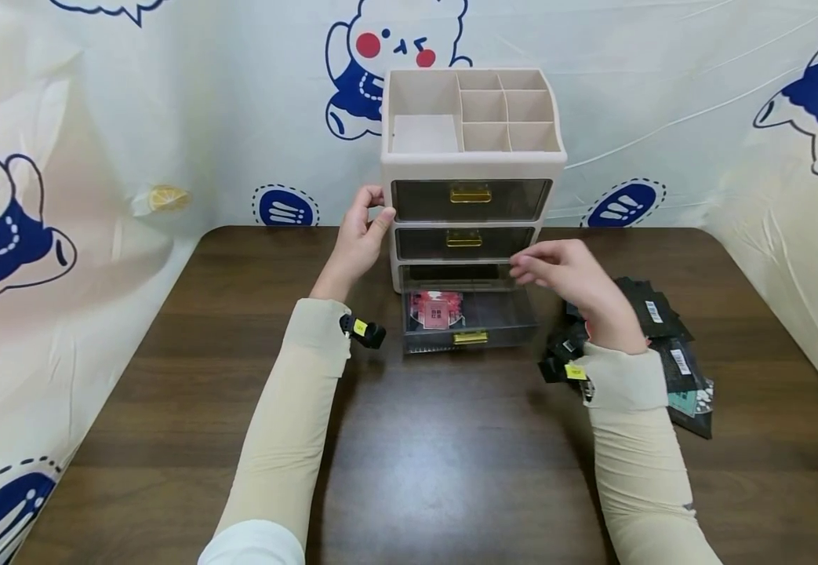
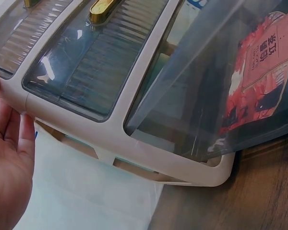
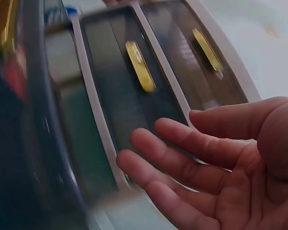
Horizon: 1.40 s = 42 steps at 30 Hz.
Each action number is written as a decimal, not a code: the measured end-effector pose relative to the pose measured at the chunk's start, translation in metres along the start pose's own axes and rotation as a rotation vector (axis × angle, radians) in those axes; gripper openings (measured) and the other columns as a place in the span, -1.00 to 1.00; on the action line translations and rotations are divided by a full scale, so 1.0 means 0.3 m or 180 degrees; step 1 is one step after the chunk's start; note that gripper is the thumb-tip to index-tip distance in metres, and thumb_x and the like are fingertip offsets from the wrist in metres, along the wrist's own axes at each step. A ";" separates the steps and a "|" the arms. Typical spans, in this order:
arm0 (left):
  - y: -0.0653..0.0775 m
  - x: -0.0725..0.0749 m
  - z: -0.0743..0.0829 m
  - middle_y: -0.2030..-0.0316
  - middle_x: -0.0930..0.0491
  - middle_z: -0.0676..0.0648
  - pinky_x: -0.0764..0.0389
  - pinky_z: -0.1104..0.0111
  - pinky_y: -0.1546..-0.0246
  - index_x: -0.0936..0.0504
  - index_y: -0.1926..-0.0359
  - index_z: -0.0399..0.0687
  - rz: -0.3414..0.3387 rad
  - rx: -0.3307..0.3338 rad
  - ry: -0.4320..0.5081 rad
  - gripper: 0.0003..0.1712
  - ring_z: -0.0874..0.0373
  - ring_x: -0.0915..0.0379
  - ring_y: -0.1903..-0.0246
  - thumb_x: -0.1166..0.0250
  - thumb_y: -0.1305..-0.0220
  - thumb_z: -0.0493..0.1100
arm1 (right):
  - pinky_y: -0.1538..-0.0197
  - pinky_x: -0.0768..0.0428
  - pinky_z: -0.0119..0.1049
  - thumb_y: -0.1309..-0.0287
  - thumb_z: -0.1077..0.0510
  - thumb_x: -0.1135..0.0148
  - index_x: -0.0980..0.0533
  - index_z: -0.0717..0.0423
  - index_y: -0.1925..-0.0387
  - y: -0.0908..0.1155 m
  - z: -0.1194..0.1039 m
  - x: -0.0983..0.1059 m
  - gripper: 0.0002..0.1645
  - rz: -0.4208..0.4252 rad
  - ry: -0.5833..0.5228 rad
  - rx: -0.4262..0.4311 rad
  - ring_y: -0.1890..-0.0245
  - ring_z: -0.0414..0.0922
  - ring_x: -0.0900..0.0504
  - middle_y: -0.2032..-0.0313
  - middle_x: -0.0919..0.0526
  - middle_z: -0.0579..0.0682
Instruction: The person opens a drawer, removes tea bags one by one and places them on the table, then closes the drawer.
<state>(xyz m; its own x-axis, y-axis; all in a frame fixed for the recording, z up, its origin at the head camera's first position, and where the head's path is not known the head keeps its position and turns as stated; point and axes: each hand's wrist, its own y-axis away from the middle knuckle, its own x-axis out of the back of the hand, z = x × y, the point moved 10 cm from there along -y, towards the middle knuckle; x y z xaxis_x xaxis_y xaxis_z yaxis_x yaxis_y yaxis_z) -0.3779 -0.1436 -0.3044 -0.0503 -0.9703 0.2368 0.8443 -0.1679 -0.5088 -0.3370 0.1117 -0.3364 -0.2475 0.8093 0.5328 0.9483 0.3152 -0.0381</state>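
Observation:
A white desktop drawer organizer [image 1: 475,166] stands at the back of the table, with dark see-through drawers and gold handles. Its bottom drawer [image 1: 500,318] is pulled out; a red and pink packet [image 1: 437,311] lies inside, toward the left. My left hand [image 1: 358,245] holds the organizer's left side edge, thumb at the front and fingers along the side. At the organizer's right front, above the open drawer's right side, my right hand [image 1: 569,276] has loosely bent fingers. In the right wrist view those fingers [image 3: 182,170] are spread with nothing in them.
A pile of dark packets [image 1: 663,329] lies on the brown table [image 1: 437,471] to the right, partly behind my right forearm. Open compartments [image 1: 507,110] top the organizer. A patterned white curtain [image 1: 239,102] hangs behind the table.

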 end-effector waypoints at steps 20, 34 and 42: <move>0.032 -0.003 0.111 0.08 -0.34 -0.28 -0.38 0.19 0.02 -0.26 0.02 -0.43 -0.0039 0.0059 -0.0099 -0.75 0.06 -0.21 0.01 0.02 -0.36 -0.34 | 0.40 -0.37 -0.29 -0.32 0.15 0.04 -0.52 0.32 0.09 -0.194 -0.121 -0.418 -0.66 -0.1703 0.0557 -0.0054 0.58 -0.18 -0.31 0.54 -0.41 0.02; 0.030 -0.007 0.112 0.07 -0.34 -0.28 -0.36 0.23 0.03 -0.26 0.01 -0.43 -0.0041 0.0070 -0.0137 -0.74 0.09 -0.21 0.02 0.02 -0.36 -0.34 | -0.15 -0.35 -0.05 -0.33 0.15 0.06 -0.37 0.35 -0.12 -0.193 -0.101 -0.457 -0.56 -0.1999 0.0989 -0.0192 -0.10 0.02 -0.36 -0.13 -0.41 0.24; 0.028 -0.001 0.118 0.08 -0.34 -0.28 -0.37 0.24 0.04 -0.26 0.02 -0.44 -0.0032 0.0042 -0.0144 -0.76 0.08 -0.20 0.01 0.03 -0.36 -0.36 | 0.11 -0.48 -0.19 -0.32 0.17 0.05 -0.50 0.34 0.05 -0.196 -0.140 -0.410 -0.65 -0.1683 0.1174 0.0053 0.28 -0.12 -0.48 0.13 -0.56 0.22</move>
<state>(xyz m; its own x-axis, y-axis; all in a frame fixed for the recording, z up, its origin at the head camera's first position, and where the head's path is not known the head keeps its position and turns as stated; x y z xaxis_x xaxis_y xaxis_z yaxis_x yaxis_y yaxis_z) -0.3519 -0.1384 -0.2794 -0.0350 -0.9596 0.2793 0.8509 -0.1751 -0.4952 -0.3540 -0.0272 -0.3641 -0.5932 0.3199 0.7388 0.7131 0.6347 0.2978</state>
